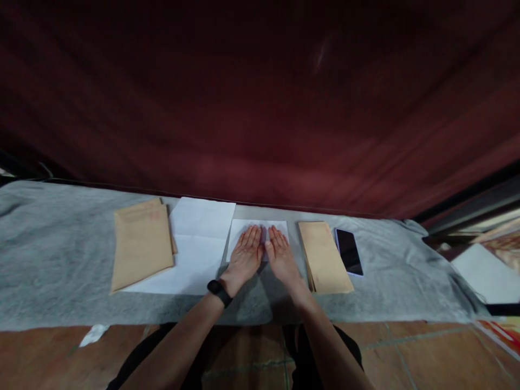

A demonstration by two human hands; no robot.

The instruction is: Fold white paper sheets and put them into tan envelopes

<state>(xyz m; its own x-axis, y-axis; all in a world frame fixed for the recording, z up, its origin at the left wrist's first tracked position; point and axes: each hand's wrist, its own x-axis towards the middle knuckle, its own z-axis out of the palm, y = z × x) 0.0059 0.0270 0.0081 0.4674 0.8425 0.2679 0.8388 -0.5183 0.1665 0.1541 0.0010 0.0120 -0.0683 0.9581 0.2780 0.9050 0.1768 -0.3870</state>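
Note:
A small folded piece of white paper (236,229) lies on the grey cloth in front of me. My left hand (246,251) rests flat on its left half, fingers stretched out and pointing away from me. On the right half, my right hand (279,253) lies flat too, its thumb close to the left hand. Both palms face down and cover much of the paper. To the left are larger white sheets (203,233) with a crease across them, partly under brown envelopes (142,244). Right of my hands sits a stack of long brown envelopes (325,257).
A phone (348,252) with a dark screen lies beside the right envelope stack. The grey cloth (52,254) covers the long surface, and a dark red curtain (260,135) hangs along its far edge. A crumpled white scrap (94,335) lies on the tiled floor (426,357).

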